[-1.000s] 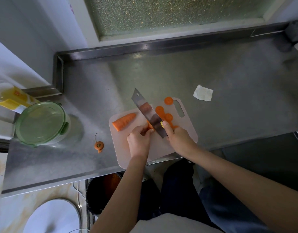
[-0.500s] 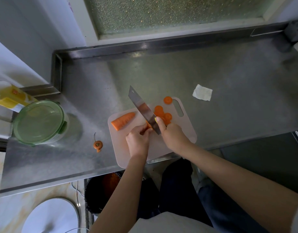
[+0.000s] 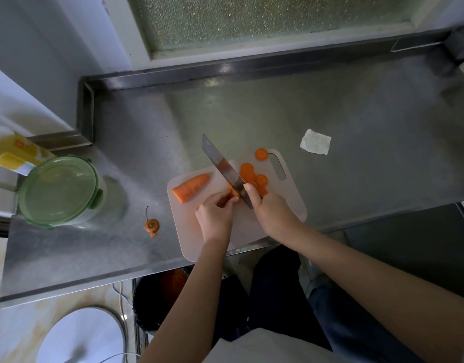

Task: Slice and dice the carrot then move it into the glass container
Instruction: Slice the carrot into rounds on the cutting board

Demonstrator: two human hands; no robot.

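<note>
- Head view: a brushed steel counter [image 3: 251, 113] with a raised rim at the back and left, dull and faintly scuffed, runs under a pebbled frosted window [image 3: 251, 19].
- A pale, translucent plastic cutting board [image 3: 286, 205] with rounded corners and a slot handle lies at the counter's near edge, one corner hanging over it.
- The right hand [image 3: 271, 212] grips the handle of a broad, rectangular steel knife [image 3: 223, 166], forefinger laid along the blade's side; the blade slants away to the far left.
- The left hand [image 3: 216, 214] has its fingers curled, pinching a short carrot stub [image 3: 233, 193] against the board, just beside the blade.
- A tapered carrot half [image 3: 191, 188], flat-cut at its thick end, lies on the board's left part.
- Round, flat carrot slices [image 3: 247, 170] overlap in a cluster right of the blade; one lone slice [image 3: 261, 154] sits by the slot handle.
- A cut carrot top [image 3: 152, 225] with a thin stalk lies on the steel, left of the board.
- The round glass container [image 3: 59, 191] stands well apart at the far left, its green clip lid on; its contents cannot be made out.
- A crumpled white paper scrap [image 3: 315, 142] lies beyond the board.
</note>
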